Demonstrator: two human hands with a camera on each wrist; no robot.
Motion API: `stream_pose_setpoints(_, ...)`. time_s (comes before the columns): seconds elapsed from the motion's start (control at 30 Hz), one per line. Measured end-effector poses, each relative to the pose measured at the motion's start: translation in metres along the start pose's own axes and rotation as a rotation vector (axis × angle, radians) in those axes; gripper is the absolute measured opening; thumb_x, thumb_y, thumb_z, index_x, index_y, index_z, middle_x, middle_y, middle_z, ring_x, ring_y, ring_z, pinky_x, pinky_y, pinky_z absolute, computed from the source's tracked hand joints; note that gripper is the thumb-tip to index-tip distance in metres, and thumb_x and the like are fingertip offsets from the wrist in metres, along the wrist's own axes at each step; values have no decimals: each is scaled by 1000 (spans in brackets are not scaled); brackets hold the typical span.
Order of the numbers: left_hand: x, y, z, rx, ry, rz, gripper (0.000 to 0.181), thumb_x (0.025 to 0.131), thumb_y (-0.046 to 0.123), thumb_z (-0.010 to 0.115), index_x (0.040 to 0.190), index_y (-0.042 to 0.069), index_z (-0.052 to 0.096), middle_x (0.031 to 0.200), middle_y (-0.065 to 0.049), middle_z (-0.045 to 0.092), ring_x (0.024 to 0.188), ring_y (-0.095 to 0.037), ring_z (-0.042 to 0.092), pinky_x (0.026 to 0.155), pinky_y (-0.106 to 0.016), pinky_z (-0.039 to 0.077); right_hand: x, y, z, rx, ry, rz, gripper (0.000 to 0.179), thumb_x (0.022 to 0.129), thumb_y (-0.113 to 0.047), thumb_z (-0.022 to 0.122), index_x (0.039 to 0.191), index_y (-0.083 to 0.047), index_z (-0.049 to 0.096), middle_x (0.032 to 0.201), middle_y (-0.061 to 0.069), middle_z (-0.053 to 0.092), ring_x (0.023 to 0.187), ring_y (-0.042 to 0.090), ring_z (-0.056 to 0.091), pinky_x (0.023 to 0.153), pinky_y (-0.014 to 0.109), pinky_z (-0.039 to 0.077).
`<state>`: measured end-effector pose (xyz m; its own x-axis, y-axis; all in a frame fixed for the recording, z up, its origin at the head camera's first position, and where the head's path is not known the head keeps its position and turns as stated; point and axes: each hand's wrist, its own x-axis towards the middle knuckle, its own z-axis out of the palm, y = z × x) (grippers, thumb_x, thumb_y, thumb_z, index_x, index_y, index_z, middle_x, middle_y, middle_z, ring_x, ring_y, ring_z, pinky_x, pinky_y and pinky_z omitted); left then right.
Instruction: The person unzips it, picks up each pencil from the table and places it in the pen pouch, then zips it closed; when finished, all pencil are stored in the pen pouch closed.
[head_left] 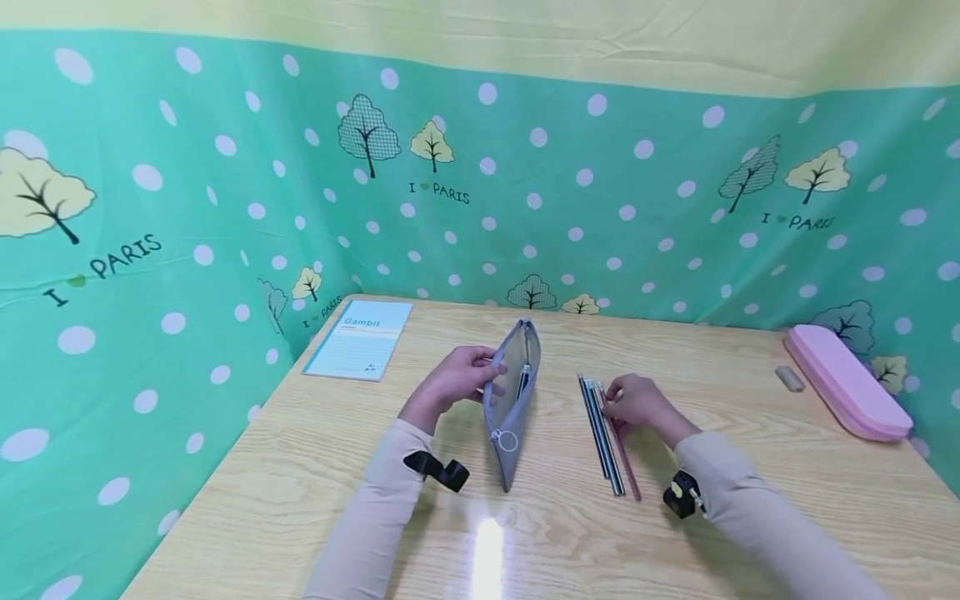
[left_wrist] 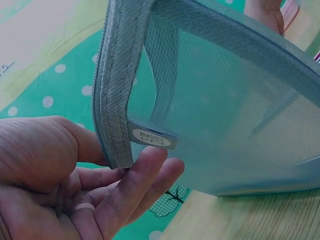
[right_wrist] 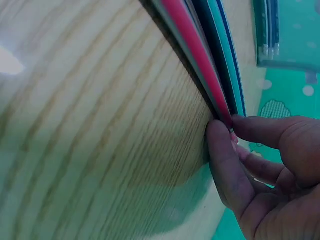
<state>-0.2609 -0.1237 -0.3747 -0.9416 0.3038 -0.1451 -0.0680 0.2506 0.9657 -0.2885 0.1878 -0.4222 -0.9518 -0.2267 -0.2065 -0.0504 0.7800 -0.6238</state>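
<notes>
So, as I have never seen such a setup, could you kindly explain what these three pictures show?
There is no machine: the left grip and right grip are a person's bare hands. The wide picture comes from a camera on the head; the closer two come from wrist cameras, left then right. The left grip holds the edge of an open mesh pouch with pencils inside. The right grip pinches the end of a red pencil beside other pencils. Also on the table are a notebook, a pink case and a small grey block, perhaps an eraser.
</notes>
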Motion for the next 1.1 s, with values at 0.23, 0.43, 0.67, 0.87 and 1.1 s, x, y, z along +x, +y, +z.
stream_pose_setpoints(0.23,-1,0,3,5,2,-5,32,106,8,56,133,-9,57,119,-28,70,84,-21,75,75,-38,65,-6,2,-6,-9,-13,-11,21,87,3,66,105,14,64,77,14,70,57,18,69,56,31,62)
stream_pose_setpoints(0.43,-1,0,5,9,12,-14,31,106,8,56,132,-8,58,119,-27,71,86,-23,75,75,-38,65,-16,1,-29,283,-80,-3,42,94,1,60,130,21,50,91,21,72,69,19,72,66,37,65)
stream_pose_setpoints(0.67,-5,2,5,10,12,-11,31,106,8,55,131,-9,58,118,-27,71,87,-23,75,74,-37,64,-23,-10,-43,486,-71,-48,51,100,1,59,142,21,39,100,16,74,80,16,72,72,31,65)
stream_pose_setpoints(0.87,-6,1,5,21,22,-5,32,106,8,55,133,-9,57,122,-27,70,91,-26,76,75,-37,64,-30,-15,-47,586,-11,-111,54,103,-5,58,145,20,37,103,8,73,89,14,73,79,30,64)
stream_pose_setpoints(1.1,-4,0,4,20,7,4,33,106,9,55,134,-10,57,122,-27,70,90,-26,76,75,-37,65,-39,-8,-50,687,29,-151,55,106,-5,54,149,20,31,104,-2,72,89,8,72,81,26,63)
